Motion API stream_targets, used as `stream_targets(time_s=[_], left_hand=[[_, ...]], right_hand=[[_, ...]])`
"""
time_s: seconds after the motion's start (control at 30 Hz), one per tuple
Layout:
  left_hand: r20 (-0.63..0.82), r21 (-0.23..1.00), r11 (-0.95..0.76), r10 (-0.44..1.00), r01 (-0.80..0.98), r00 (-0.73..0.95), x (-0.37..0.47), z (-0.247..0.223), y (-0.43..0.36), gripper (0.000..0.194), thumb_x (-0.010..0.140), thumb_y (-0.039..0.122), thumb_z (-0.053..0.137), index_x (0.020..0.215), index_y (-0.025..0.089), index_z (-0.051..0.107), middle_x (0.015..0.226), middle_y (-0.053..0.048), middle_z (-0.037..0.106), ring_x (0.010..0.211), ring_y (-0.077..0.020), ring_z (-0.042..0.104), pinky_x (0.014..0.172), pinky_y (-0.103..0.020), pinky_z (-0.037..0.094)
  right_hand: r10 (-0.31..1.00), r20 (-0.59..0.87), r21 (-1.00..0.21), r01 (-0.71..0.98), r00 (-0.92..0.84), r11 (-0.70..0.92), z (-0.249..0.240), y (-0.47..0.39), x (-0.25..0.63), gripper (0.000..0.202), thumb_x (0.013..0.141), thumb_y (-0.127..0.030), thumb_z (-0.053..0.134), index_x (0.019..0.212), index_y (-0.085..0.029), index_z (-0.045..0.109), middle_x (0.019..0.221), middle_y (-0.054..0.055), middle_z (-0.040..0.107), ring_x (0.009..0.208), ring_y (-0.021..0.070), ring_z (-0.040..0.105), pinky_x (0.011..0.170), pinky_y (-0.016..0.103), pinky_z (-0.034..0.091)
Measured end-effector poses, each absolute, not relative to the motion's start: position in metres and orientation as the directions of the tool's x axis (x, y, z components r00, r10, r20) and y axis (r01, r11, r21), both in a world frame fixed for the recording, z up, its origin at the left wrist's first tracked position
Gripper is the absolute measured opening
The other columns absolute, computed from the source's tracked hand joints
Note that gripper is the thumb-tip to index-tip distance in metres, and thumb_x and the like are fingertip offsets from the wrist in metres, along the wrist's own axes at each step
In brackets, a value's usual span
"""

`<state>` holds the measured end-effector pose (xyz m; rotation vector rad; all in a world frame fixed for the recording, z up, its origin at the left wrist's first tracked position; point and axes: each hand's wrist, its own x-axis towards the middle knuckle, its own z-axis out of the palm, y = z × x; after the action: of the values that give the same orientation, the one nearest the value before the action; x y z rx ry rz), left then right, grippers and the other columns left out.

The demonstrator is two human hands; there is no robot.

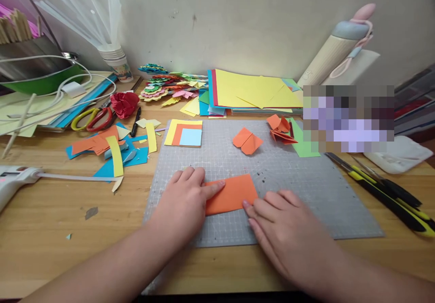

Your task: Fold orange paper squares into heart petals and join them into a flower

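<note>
A folded rectangle of orange paper (234,190) lies at a slight slant on the grey cutting mat (302,203). My left hand (185,198) covers its left end; one finger stretches along the paper and presses it down, while the others curl in. At the lower right corner, my right hand (285,235) has its fingertips closed on the paper edge. Behind it are an orange folded heart (247,141) and another orange folded paper piece (282,129). A stack of yellow, orange and light blue squares (190,137) sits at the mat's back left.
Paper scraps (115,155), scissors (98,118) and a glue gun (16,176) are on the left. A yellow-and-black cutter (384,194) lies at right. Coloured sheets (251,87), a paper cup (115,62) and a bottle (329,51) line the back.
</note>
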<state>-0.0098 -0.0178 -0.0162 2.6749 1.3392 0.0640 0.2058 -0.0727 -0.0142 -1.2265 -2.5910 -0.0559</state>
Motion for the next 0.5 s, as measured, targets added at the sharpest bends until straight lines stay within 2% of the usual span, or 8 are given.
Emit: stream_targets(time_s=[0.07,0.1,0.17,0.2,0.27,0.37,0.5], left_hand=[[-0.032,0.176,-0.584,0.801,0.792,0.597,-0.010,-0.017,-0.017,0.051,0.090,0.008,0.042,0.127,0.039,0.055,0.086,-0.004,0.051,0.085,-0.0233,0.046,0.074,-0.037,0.037],[-0.034,0.190,-0.581,0.801,0.791,0.597,-0.010,-0.017,-0.017,0.051,0.090,0.008,0.041,0.127,0.040,0.055,0.085,-0.004,0.051,0.085,-0.0231,0.046,0.074,-0.037,0.037],[-0.033,0.212,-0.583,0.798,0.784,0.602,-0.010,-0.017,-0.016,0.051,0.091,0.008,0.039,0.127,0.040,0.055,0.085,-0.004,0.051,0.085,-0.0227,0.046,0.075,-0.037,0.037],[-0.031,0.216,-0.586,0.795,0.781,0.605,-0.011,-0.017,-0.016,0.051,0.091,0.007,0.039,0.127,0.040,0.055,0.085,-0.004,0.051,0.085,-0.0226,0.046,0.075,-0.037,0.037],[-0.023,0.212,-0.593,0.792,0.777,0.611,-0.011,-0.017,-0.015,0.051,0.092,0.008,0.038,0.128,0.039,0.055,0.085,-0.004,0.051,0.085,-0.0226,0.046,0.076,-0.037,0.037],[-0.010,0.194,-0.603,0.787,0.774,0.616,-0.012,-0.018,-0.016,0.048,0.093,0.011,0.040,0.129,0.039,0.054,0.085,-0.004,0.051,0.085,-0.0227,0.046,0.076,-0.037,0.036],[0.006,0.172,-0.614,0.782,0.770,0.623,-0.012,-0.020,-0.017,0.044,0.093,0.015,0.043,0.128,0.039,0.054,0.085,-0.003,0.050,0.084,-0.0226,0.046,0.076,-0.037,0.036]], right_hand=[[0.799,0.234,-0.065,0.811,-0.554,0.581,-0.010,-0.074,0.220,0.032,0.093,-0.016,0.038,0.090,-0.012,0.070,0.071,0.005,0.063,0.067,0.0204,0.046,0.067,0.038,0.028],[0.815,0.216,-0.075,0.823,-0.538,0.563,-0.007,-0.073,0.226,0.035,0.093,-0.016,0.036,0.083,-0.013,0.070,0.065,0.004,0.061,0.065,0.0201,0.045,0.065,0.038,0.028],[0.853,0.166,-0.137,0.845,-0.495,0.517,0.000,-0.070,0.235,0.043,0.095,-0.018,0.033,0.062,-0.017,0.062,0.057,0.003,0.054,0.061,0.0183,0.043,0.066,0.038,0.029],[0.859,0.156,-0.176,0.842,-0.488,0.510,0.004,-0.067,0.238,0.043,0.095,-0.019,0.034,0.063,-0.017,0.061,0.060,0.003,0.055,0.063,0.0182,0.045,0.069,0.039,0.031],[0.810,0.254,-0.194,0.793,-0.528,0.578,0.007,-0.061,0.240,0.031,0.094,-0.023,0.040,0.080,-0.020,0.067,0.086,0.006,0.063,0.082,0.0217,0.053,0.083,0.046,0.032],[0.655,0.338,-0.128,0.656,-0.676,0.744,0.004,-0.051,0.236,0.017,0.092,-0.030,0.051,0.099,-0.029,0.067,0.122,0.006,0.058,0.115,0.0275,0.047,0.102,0.055,0.020],[0.536,0.288,-0.073,0.540,-0.794,0.839,-0.008,-0.039,0.230,0.018,0.092,-0.036,0.053,0.104,-0.033,0.065,0.138,0.004,0.049,0.133,0.0280,0.033,0.109,0.058,0.010]])
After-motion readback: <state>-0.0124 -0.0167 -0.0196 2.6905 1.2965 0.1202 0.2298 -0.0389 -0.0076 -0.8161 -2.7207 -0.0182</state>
